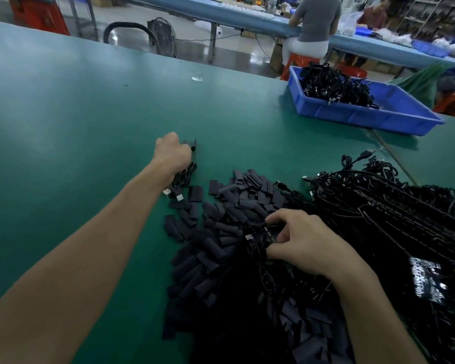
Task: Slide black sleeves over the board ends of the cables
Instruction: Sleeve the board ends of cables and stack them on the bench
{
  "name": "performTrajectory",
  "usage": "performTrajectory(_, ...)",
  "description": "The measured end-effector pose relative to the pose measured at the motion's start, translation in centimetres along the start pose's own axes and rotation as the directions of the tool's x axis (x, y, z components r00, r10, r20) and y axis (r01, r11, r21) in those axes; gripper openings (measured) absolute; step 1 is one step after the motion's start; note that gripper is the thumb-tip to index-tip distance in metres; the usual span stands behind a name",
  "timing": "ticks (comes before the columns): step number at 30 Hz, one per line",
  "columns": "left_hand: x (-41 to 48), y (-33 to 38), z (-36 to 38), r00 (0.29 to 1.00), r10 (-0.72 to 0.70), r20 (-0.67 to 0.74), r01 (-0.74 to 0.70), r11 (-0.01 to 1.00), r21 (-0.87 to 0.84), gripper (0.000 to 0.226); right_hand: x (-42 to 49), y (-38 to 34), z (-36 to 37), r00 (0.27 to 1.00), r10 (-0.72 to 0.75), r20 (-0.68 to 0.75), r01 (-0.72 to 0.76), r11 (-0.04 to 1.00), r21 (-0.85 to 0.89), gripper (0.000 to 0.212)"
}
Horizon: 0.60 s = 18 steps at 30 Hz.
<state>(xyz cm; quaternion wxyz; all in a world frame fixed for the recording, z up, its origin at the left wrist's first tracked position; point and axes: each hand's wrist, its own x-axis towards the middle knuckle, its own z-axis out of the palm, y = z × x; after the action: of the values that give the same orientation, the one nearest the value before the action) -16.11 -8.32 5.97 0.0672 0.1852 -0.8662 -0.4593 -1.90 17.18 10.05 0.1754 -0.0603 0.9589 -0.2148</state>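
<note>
Sleeves (221, 222), short flat black pieces, lay heaped on the green table (76, 122) in front of the person, the heap spreading from the middle of the table down to the near edge. To its right sat a big tangled pile of black cables (394, 219), some with USB plugs poking out at the far side and small circuit boards showing pale print near the right edge. The left hand (172, 153) was stretched out well beyond the heap, fist closed around a sleeved cable end (192, 146), which stuck out past the knuckles; the rest of that cable (184, 176) trailed back under the wrist, its USB plug lying beside the nearest loose sleeves. The right hand (300, 243) rested at the seam between sleeves and cables, thumb and fingers pinching a small black board (258, 233) at the end of another cable. At the far right of the table stood a blue bin (365, 115) with more black cables piled in its back corner. Beyond the table, a seated person (313, 24) faced a long blue bench.
</note>
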Motion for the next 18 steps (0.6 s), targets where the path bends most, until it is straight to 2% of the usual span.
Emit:
performTrajectory(3,0.9,-0.1,0.0,1.000,-0.007,0.001,0.007,1.000,0.029,0.018,0.2,0.7,-0.6,0.993,0.007,-0.117,0.000,0.998,0.058,0.034)
performTrajectory(5,1.4,-0.4,0.1,0.999,0.000,0.052,-0.006,0.995,0.100,0.011,0.5,1.2,-0.7,0.979,0.006,-0.205,0.020,0.992,0.122,0.019)
performTrajectory(9,1.8,-1.9,0.7,0.965,0.024,0.263,-0.110,0.942,0.317,0.051,1.0,2.0,0.0,0.965,-0.015,-0.261,0.095,0.949,0.299,0.014)
performTrajectory(12,1.6,-2.9,1.4,0.939,0.049,0.342,-0.194,0.893,0.406,0.058,1.5,2.7,0.9,0.969,0.000,-0.248,0.118,0.878,0.464,0.011)
performTrajectory(13,1.4,-3.1,1.6,0.947,0.078,0.312,-0.212,0.882,0.421,0.057,1.7,3.0,1.2,0.970,0.000,-0.245,0.128,0.853,0.507,0.011)
performTrajectory(15,0.3,-3.2,2.0,0.966,0.206,0.160,-0.255,0.869,0.424,0.053,2.0,3.5,1.7,0.971,0.001,-0.240,0.142,0.804,0.577,0.012)
performTrajectory(16,-0.6,-3.0,2.2,0.949,0.311,0.055,-0.305,0.858,0.413,0.048,2.2,3.7,1.9,0.970,0.006,-0.242,0.146,0.784,0.603,0.013)
performTrajectory(18,-2.7,-2.3,2.8,0.843,0.533,-0.075,-0.481,0.808,0.340,0.033,2.6,3.9,2.3,0.967,0.027,-0.251,0.148,0.747,0.648,0.015)
